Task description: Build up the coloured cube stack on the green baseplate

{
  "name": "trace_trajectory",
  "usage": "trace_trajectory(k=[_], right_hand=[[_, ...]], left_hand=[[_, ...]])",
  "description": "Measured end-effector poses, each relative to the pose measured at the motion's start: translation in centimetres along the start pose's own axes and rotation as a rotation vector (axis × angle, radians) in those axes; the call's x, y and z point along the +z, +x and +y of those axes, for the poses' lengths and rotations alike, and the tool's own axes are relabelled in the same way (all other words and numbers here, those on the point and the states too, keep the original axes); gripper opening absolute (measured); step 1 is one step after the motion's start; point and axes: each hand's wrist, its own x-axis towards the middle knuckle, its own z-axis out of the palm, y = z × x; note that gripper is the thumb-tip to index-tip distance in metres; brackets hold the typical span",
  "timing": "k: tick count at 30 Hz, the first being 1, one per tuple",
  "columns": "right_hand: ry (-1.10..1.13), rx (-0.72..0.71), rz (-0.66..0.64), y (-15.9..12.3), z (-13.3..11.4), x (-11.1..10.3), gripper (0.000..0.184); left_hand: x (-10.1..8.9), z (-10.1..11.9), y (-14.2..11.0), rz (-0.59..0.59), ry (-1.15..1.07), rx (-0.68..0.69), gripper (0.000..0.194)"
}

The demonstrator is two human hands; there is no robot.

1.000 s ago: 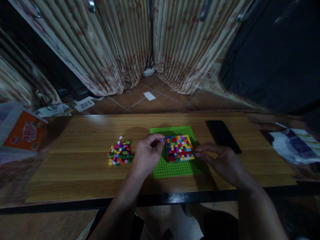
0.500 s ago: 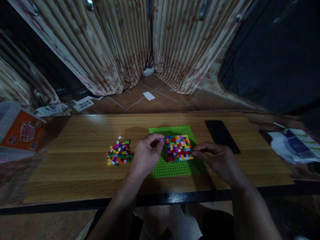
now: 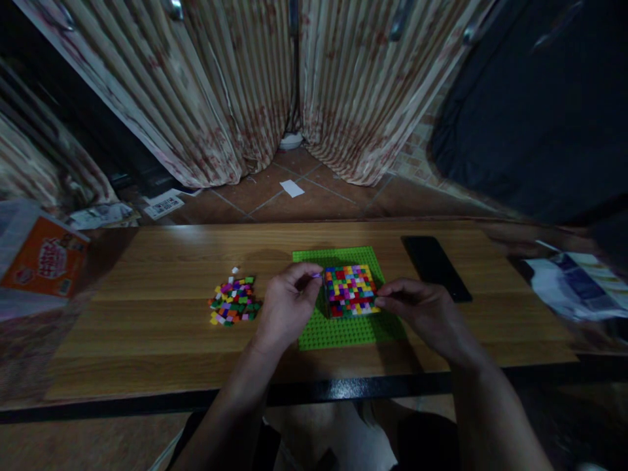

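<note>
A green studded baseplate (image 3: 324, 333) lies on the wooden table, bearing a block of many-coloured toy bricks (image 3: 350, 286). Off the block's left side, my left hand (image 3: 290, 299) pinches a small purple brick (image 3: 316, 275) between thumb and fingertips. My right hand (image 3: 426, 313) is at the block's right edge, thumb and index finger closed together there. Whatever those right fingertips may hold is hidden. Left of my left hand is a loose pile of small coloured bricks (image 3: 234, 302), with a white brick (image 3: 235, 269) at its far end.
A black phone-like slab (image 3: 436, 267) lies on the table (image 3: 147, 340) to the right of the baseplate. An orange-labelled package (image 3: 44, 258) is beyond the left end, and a plastic packet (image 3: 579, 284) beyond the right. Striped curtains (image 3: 235, 85) hang behind.
My right hand's fingertips have shifted very slightly left along the block's right edge. My left hand stays in place with the purple brick.
</note>
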Motion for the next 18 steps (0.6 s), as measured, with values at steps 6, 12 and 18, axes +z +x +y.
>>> trace_trajectory(k=[6, 12, 18], right_hand=[[0.014, 0.002, 0.013, 0.0, -0.2, 0.2, 0.022], [0.037, -0.016, 0.030, -0.2, 0.3, 0.4, 0.018], [0.014, -0.058, 0.036, -0.4, 0.4, 0.7, 0.021]], left_hand=[[0.2, -0.1, -0.1, 0.001, -0.016, 0.014, 0.013], [0.5, 0.6, -0.1, -0.002, -0.079, 0.005, 0.013], [1.0, 1.1, -0.1, 0.014, -0.097, 0.029, 0.010]])
